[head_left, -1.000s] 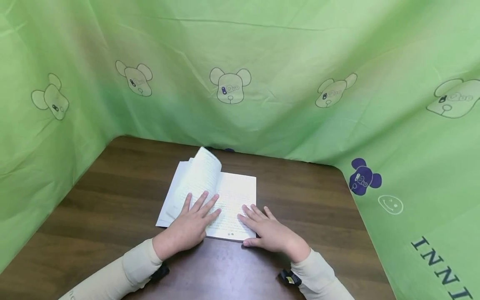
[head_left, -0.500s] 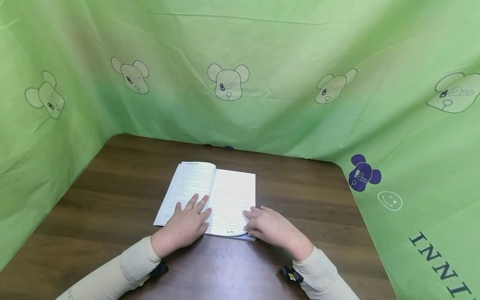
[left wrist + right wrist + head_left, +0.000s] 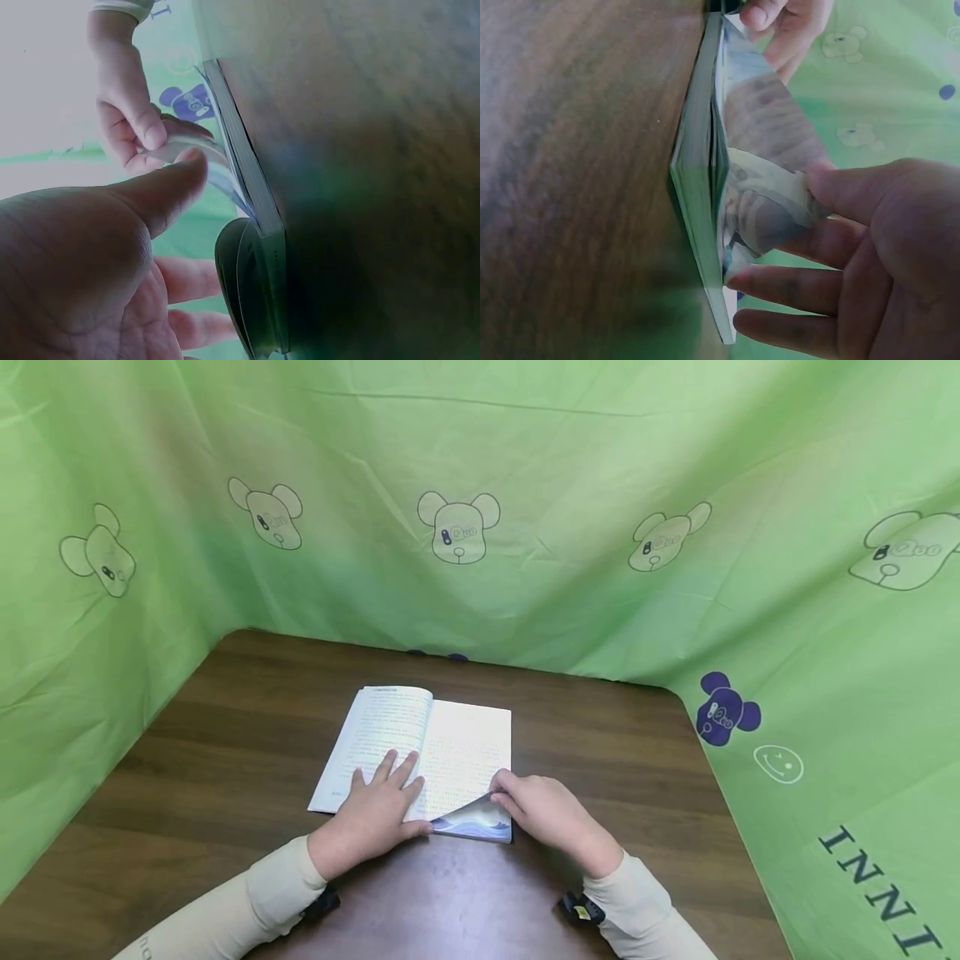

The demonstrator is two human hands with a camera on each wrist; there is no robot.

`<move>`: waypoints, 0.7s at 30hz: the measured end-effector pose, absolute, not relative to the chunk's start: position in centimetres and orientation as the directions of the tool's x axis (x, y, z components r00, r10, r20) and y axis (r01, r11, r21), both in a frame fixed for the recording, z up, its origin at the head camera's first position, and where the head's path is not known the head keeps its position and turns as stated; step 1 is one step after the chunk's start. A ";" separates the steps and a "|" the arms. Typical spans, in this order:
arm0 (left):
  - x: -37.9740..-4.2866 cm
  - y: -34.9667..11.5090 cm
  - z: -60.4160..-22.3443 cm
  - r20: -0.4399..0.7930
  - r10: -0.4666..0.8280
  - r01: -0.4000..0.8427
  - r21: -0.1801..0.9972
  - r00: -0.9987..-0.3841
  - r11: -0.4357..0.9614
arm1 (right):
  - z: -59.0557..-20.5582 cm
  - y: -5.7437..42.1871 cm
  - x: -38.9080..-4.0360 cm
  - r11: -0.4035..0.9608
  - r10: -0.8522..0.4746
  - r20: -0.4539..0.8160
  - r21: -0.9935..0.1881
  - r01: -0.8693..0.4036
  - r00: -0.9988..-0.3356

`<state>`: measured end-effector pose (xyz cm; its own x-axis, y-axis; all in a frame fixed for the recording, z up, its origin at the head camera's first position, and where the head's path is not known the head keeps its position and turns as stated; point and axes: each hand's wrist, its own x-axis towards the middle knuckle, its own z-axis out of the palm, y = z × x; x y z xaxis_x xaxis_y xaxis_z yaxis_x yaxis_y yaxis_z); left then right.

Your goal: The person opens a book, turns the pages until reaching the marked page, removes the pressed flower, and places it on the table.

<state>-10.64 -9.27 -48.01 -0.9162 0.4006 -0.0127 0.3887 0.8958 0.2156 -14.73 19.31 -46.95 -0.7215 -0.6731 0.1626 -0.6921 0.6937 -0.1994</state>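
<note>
An open book (image 3: 463,735) lies on the brown wooden table, its left pages bowed up near the spine. My left hand (image 3: 375,810) rests spread across the left page and the gutter, with the thumb along the lower edge. My right hand (image 3: 551,810) pinches the lower right corner of a page (image 3: 772,127) between thumb and forefinger and holds it lifted. Under the raised corner shows a blue and white picture with wave shapes (image 3: 476,822). In the right wrist view the other fingers of that hand stay close to the book's thick page block (image 3: 697,165).
The wooden table (image 3: 247,735) spreads around the book. Green cloth (image 3: 555,443) printed with bear heads hangs at the back and both sides. A black strap device (image 3: 581,910) sits at the right wrist, another (image 3: 321,902) at the left.
The left page, raised and curling earlier, now lies down under my left hand. My right hand has gone from flat fingers on the page to pinching and lifting its corner, uncovering the picture.
</note>
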 end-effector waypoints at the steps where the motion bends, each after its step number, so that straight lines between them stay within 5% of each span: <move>1: -10.7 -9.3 -48.0 -0.009 0.401 0.390 0.211 -0.916 0.896 | -47.0 19.2 -14.7 0.702 -0.662 0.176 -0.194 -0.685 -0.729; 21: -11.2 -9.1 -48.1 0.104 0.296 0.313 0.350 -0.950 0.883 | -46.4 19.2 -15.1 0.814 -0.445 0.310 -0.251 -0.524 -0.840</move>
